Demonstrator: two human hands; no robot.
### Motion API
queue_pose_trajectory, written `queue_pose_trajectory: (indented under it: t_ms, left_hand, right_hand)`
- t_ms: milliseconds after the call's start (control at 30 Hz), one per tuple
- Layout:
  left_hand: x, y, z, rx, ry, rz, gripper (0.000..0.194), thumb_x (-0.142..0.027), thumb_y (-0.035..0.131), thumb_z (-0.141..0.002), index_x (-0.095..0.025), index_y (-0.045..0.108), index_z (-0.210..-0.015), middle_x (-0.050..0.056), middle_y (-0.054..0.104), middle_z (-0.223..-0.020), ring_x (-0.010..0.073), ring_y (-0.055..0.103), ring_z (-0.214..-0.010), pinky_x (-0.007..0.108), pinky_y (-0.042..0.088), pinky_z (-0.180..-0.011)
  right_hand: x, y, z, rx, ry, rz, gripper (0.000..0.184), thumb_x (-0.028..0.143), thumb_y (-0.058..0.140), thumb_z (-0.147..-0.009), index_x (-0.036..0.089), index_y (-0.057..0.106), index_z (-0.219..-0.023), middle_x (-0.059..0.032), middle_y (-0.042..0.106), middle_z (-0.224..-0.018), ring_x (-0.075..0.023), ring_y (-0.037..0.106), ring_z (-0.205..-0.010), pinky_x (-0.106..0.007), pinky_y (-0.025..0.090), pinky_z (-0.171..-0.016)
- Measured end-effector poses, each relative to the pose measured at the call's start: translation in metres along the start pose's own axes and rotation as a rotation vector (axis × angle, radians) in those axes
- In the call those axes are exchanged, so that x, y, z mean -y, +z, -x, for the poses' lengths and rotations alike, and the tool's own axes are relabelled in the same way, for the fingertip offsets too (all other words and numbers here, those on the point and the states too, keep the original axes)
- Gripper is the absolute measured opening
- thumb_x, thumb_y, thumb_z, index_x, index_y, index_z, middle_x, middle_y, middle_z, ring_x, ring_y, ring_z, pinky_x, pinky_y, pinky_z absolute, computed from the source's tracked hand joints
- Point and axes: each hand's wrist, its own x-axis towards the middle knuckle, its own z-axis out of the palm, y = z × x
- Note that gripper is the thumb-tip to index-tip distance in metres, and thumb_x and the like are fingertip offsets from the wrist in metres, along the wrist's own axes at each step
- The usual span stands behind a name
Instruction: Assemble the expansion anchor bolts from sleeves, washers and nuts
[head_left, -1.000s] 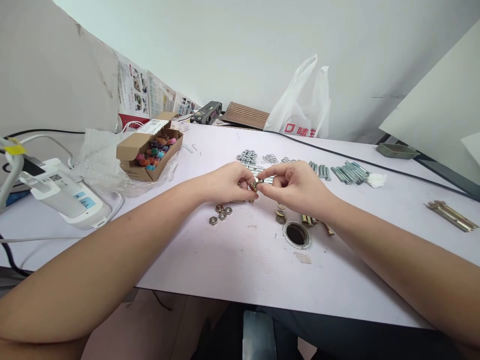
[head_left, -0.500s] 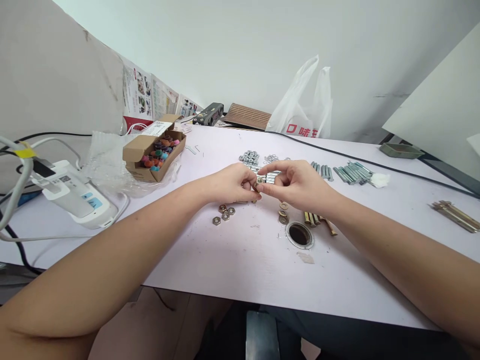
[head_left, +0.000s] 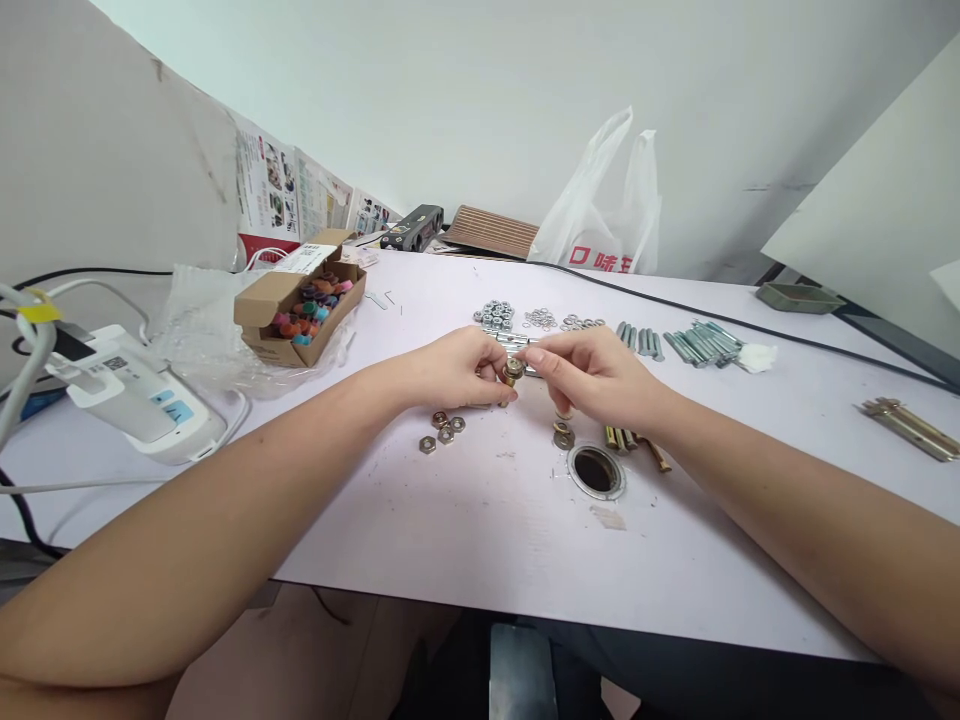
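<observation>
My left hand point(head_left: 457, 368) is closed around a brass-coloured bolt point(head_left: 511, 374) held upright over the middle of the white table point(head_left: 480, 510). My right hand point(head_left: 592, 378) pinches the nut or washer at the bolt's top between thumb and forefinger. Three loose hex nuts point(head_left: 441, 430) lie just below my left hand. Brass washers point(head_left: 562, 434) and brass bolts point(head_left: 630, 440) lie under my right hand, beside a round cable hole point(head_left: 595, 470).
Piles of silver nuts point(head_left: 495, 314), washers point(head_left: 540, 319) and silver bolts point(head_left: 701, 345) lie further back. A cardboard box of coloured caps point(head_left: 304, 300), a white device with cables point(head_left: 131, 395), a plastic bag point(head_left: 604, 215) and brass anchors point(head_left: 907, 428) surround them.
The bolt has turned from pointing sideways between my hands to standing upright. My right fingers have shifted onto its top end. Both hands stay in the same spot.
</observation>
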Motion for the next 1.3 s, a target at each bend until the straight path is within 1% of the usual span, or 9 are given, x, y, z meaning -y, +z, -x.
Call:
queue_pose_trajectory:
  t_ms: [67,167,333,533,700,867,967,1133,1300]
  left_hand:
    - [0.000,0.000,0.000,0.015,-0.012,0.010,0.021,-0.036,0.064,-0.074,-0.018,0.054,-0.069,-0.004,0.054,-0.054,0.0077,0.045,-0.044,0.021,0.033,-0.040]
    - [0.000,0.000,0.000,0.030,-0.014,0.004,0.022,-0.037,0.064,-0.074,-0.018,0.055,-0.071,-0.003,0.056,-0.056,0.0081,0.046,-0.045,0.021,0.033,-0.039]
    - [-0.002,-0.001,0.000,0.008,-0.003,-0.011,0.023,-0.036,0.065,-0.073,-0.018,0.051,-0.066,-0.004,0.053,-0.053,0.0075,0.045,-0.045,0.021,0.033,-0.040]
    - [-0.005,-0.001,0.002,0.039,-0.049,0.016,0.023,-0.037,0.064,-0.074,-0.018,0.053,-0.070,-0.004,0.056,-0.055,0.0077,0.045,-0.043,0.021,0.034,-0.039]
    - [-0.005,-0.001,0.002,0.022,-0.025,-0.003,0.023,-0.035,0.064,-0.074,-0.018,0.051,-0.066,-0.004,0.053,-0.053,0.0076,0.046,-0.044,0.021,0.034,-0.040]
    - [-0.003,-0.001,0.001,0.018,-0.040,0.010,0.023,-0.038,0.066,-0.073,-0.018,0.056,-0.071,-0.003,0.056,-0.057,0.0078,0.046,-0.045,0.021,0.034,-0.039]
    - [-0.003,0.000,0.000,0.015,-0.054,0.023,0.024,-0.039,0.066,-0.072,-0.018,0.054,-0.069,-0.003,0.056,-0.056,0.0078,0.046,-0.044,0.021,0.034,-0.038]
    - [-0.004,0.000,0.000,-0.012,-0.031,-0.003,0.025,-0.037,0.067,-0.071,-0.018,0.051,-0.064,-0.004,0.054,-0.053,0.0072,0.044,-0.043,0.021,0.032,-0.039]
    - [-0.004,0.000,0.001,0.002,-0.009,-0.014,0.024,-0.036,0.066,-0.072,-0.018,0.052,-0.065,-0.004,0.053,-0.053,0.0071,0.044,-0.044,0.020,0.033,-0.040]
  right_hand:
    - [0.000,0.000,0.000,-0.106,-0.026,-0.008,0.058,0.056,0.049,-0.089,0.017,0.049,-0.046,0.0026,0.038,-0.037,-0.0070,0.032,-0.038,-0.025,0.025,-0.042]
    - [0.001,0.001,0.001,-0.262,-0.006,-0.037,0.064,0.059,0.046,-0.089,0.019,0.040,-0.040,0.0029,0.032,-0.036,-0.0072,0.028,-0.038,-0.026,0.025,-0.043]
    - [0.004,0.004,0.002,-0.079,-0.022,-0.063,0.056,0.062,0.042,-0.089,0.018,0.062,-0.063,0.0012,0.048,-0.042,-0.0111,0.046,-0.044,-0.026,0.037,-0.051]
    - [0.003,0.001,0.001,-0.280,0.008,-0.103,0.065,0.060,0.038,-0.092,0.018,0.050,-0.043,0.0014,0.037,-0.036,-0.0089,0.035,-0.037,-0.026,0.030,-0.045]
    - [0.005,0.005,0.002,-0.032,0.017,-0.089,0.066,0.064,0.033,-0.092,0.018,0.057,-0.051,0.0005,0.043,-0.039,-0.0110,0.044,-0.044,-0.026,0.037,-0.051]
    - [0.005,-0.002,0.004,-0.276,0.070,-0.073,0.069,0.062,0.037,-0.091,0.019,0.049,-0.039,-0.0001,0.035,-0.034,-0.0097,0.036,-0.036,-0.028,0.030,-0.044]
    - [0.004,-0.006,0.002,-0.292,0.082,-0.079,0.062,0.058,0.040,-0.091,0.019,0.054,-0.045,0.0007,0.036,-0.033,-0.0100,0.035,-0.034,-0.028,0.028,-0.043]
    - [0.006,0.001,0.001,-0.118,-0.026,-0.010,0.045,0.055,0.042,-0.093,0.018,0.068,-0.085,0.0050,0.043,-0.039,-0.0112,0.043,-0.041,-0.029,0.038,-0.056]
    - [0.011,-0.002,0.005,-0.127,-0.088,0.026,0.063,0.054,0.039,-0.094,0.018,0.049,-0.043,0.0012,0.035,-0.038,-0.0097,0.035,-0.041,-0.029,0.030,-0.049]
